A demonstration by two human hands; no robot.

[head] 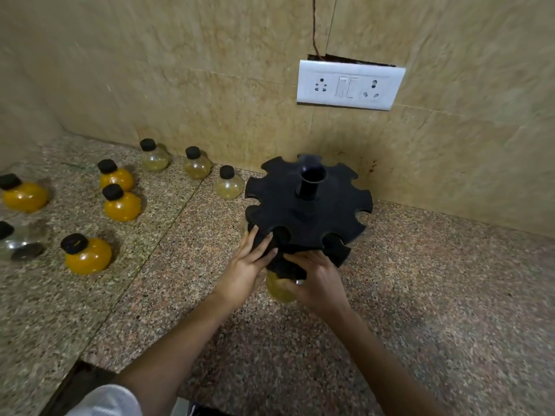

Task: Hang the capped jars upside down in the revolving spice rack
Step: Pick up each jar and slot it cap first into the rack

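Note:
A black revolving spice rack with notched rims stands on the granite counter near the wall. My right hand grips a pale yellow jar at the rack's near lower rim, its black cap up against the rack. Straight fingers of my left hand rest on the rack's near edge beside that jar. Several capped jars stand on the counter to the left: orange-filled ones, pale ones and a clear one.
A tiled wall rises close behind the rack, carrying a white socket plate. The granite counter stretches right and toward me; its front edge and a dark gap lie at lower left.

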